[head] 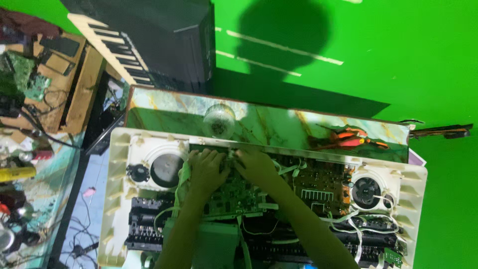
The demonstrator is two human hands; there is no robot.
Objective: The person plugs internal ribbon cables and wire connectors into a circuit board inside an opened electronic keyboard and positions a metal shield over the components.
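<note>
Left hand (206, 167) lies palm-down on the green printed circuit board (234, 197) inside the opened cream plastic keyboard casing (117, 149), fingers curled over the board's far edge. Can't tell whether it grips anything; the fingertips are hidden against the edge. Right hand (256, 167) is just beside it, almost touching, also knuckles-up with fingers bent onto the same far edge of the green board. Grip unclear there too (blur at the fingertips).

Green board sits in the middle of the casing. Right of the board: a brown circuit board (318, 187), touching or close to it. Further right, a round black speaker (366, 192) in a white circular mount, with white flat ribbon cables (348, 219) looping below. Left of the green board: a larger round dark speaker (167, 169) and a small black round part (138, 173) beside it. Near side of the board, under the forearms: black key-contact assemblies (144, 219).

Beyond the casing, on the green marbled tabletop (164, 107): a white light bulb (219, 121), near the hands' far side, and red-and-orange-handled pliers (348, 139) off to the right. Far beyond, upper left: a black piano-style keyboard (119, 47) standing tilted.
</note>
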